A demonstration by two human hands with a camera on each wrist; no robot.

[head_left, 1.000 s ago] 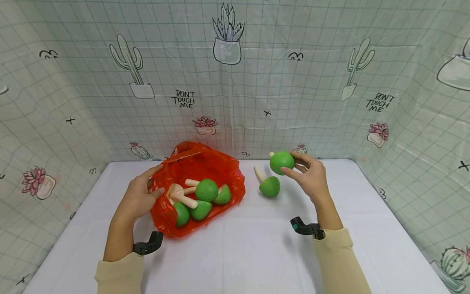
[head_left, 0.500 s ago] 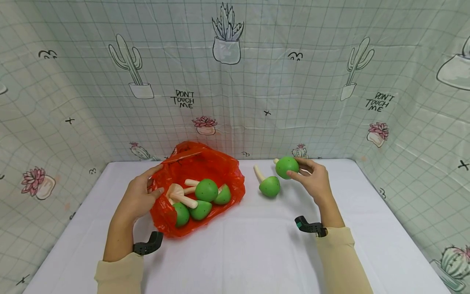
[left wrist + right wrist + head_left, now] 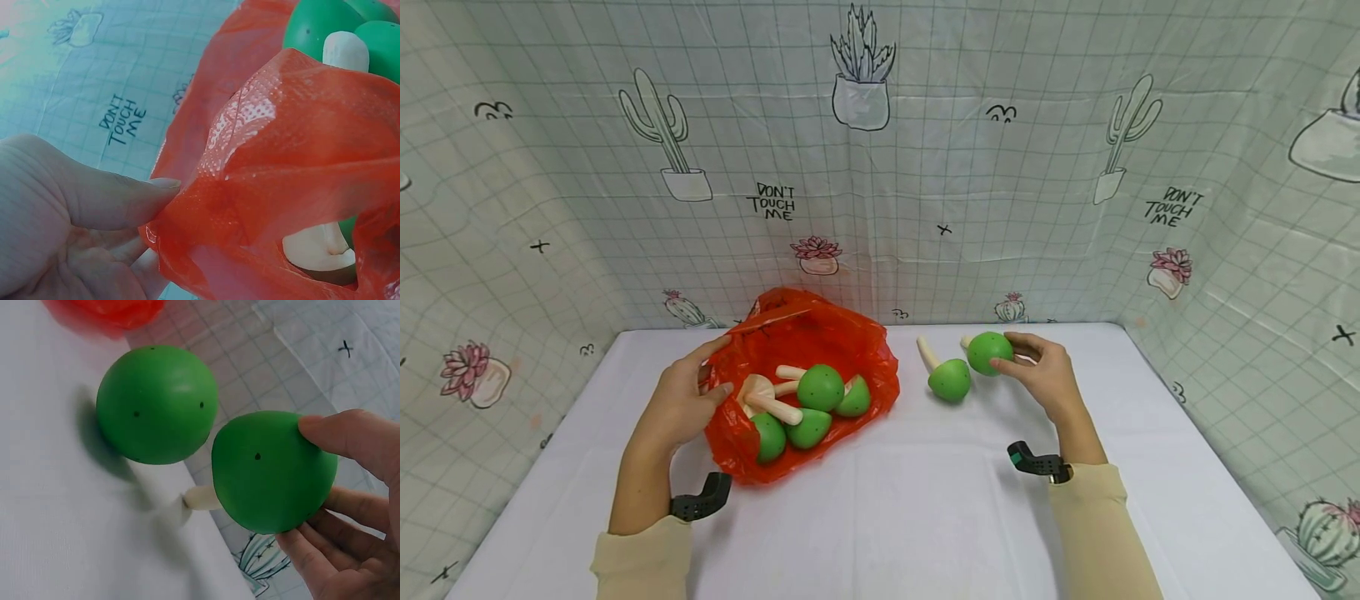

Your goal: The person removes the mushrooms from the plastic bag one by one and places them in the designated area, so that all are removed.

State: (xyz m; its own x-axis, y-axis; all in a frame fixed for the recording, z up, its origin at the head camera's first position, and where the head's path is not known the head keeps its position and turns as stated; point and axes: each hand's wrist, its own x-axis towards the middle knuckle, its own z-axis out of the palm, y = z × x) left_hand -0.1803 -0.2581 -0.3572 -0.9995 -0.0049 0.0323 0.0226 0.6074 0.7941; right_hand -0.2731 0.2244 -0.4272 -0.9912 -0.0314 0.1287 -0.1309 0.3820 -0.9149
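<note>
1. On the right half of the white-covered counter, the right hand has a green-capped mushroom in its grip: thumb against one side of the dotted cap, fingertips against another, with the pale stem pointing away from the person.
2. Just left of it lies a second mushroom, its cap toward the person and its stem toward the back. I cannot tell whether the two caps touch.
3. Over on the left, the left hand pinches the edge of a red plastic bag between thumb and fingers. The bag's mouth gapes toward the person, showing more mushrooms jumbled inside.
4. The step in hand looks like setting a mushroom down beside its neighbour, probably as part of emptying the bag; picking it up would look much the same. Whether it rests on the counter is hard to tell.
5. For a set-down, the next move calls for bringing it fully to rest, then spreading the right grip gently, since a round cap could roll into the one beside it.
</note>
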